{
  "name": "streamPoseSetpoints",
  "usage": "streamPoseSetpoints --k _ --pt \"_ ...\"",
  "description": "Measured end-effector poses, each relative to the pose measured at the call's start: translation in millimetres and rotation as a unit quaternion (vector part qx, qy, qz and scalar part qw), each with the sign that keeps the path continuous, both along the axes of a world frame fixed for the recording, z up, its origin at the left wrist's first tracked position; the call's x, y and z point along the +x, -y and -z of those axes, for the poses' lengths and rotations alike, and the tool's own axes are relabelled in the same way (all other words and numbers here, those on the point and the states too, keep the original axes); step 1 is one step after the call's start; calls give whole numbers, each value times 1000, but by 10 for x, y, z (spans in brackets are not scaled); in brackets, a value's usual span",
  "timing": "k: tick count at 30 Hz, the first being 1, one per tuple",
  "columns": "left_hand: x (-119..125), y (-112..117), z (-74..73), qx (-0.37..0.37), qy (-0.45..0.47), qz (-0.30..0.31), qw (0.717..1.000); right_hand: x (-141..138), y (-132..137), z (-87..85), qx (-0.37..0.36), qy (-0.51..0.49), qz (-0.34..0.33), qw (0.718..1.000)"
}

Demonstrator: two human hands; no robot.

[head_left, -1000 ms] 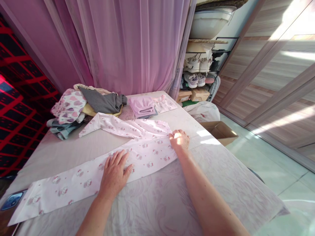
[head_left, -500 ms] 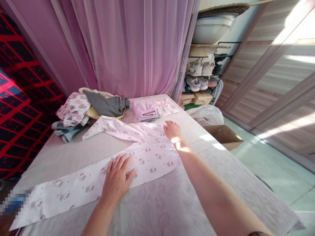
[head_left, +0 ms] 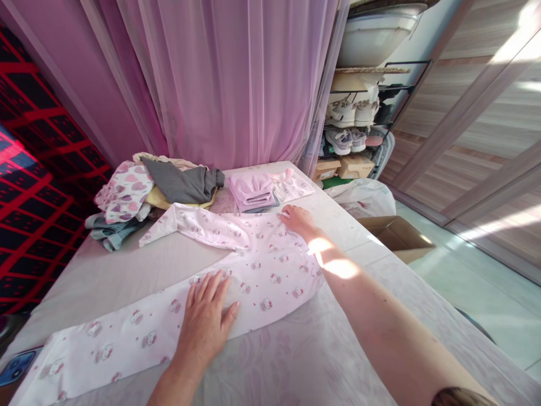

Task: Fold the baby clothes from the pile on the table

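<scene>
A pair of pale pink pajama pants [head_left: 262,270] with a cartoon cat print lies spread on the bed. One leg reaches toward the lower left; the other bends back near the clothes pile. My left hand [head_left: 208,316] rests flat on the near leg, fingers stretched out and thumb apart. At the far corner of the waist end, my right hand [head_left: 298,220] has its fingers bent together on the fabric edge; the fingertips are partly hidden. Just beyond lie a folded lilac garment [head_left: 251,189] and a folded white-pink printed garment [head_left: 292,186].
A loose heap of clothes, with a grey garment [head_left: 181,180] on top, sits at the far left of the bed [head_left: 274,361]. A phone [head_left: 19,366] lies at the lower left. Right of the bed are an open cardboard box [head_left: 397,237] and a shoe rack [head_left: 359,124].
The view has shifted slightly. My right hand's fingers are closer together at the waist edge, and the cloth there looks a little more rumpled. My left hand stays flat on the pants.
</scene>
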State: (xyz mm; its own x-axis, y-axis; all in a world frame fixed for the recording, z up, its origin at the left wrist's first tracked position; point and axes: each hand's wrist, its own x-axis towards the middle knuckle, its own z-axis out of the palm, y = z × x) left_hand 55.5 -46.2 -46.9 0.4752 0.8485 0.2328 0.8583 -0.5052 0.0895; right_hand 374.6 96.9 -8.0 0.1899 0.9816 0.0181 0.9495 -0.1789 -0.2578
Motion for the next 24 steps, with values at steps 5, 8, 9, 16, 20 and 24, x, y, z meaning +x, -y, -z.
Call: streamPoseSetpoints --k 5,8,9,16,20,24 --pt "686 -59 -206 -97 16 138 986 -121 -131 -15 -6 3 -37 999" --pt "1056 -136 -200 -155 26 201 967 -167 -199 23 -7 11 -34 999" --pt "1133 -158 -179 -169 24 225 959 -172 -217 43 -3 15 -30 999" --pt "1236 -188 -107 -185 4 294 938 -204 -303 107 -1 32 -4 999" --pt "1220 -154 -139 -192 4 300 934 -296 -198 42 10 43 -2 999" --pt "1006 -104 -103 -157 41 267 950 -365 120 6 76 34 -75 994"
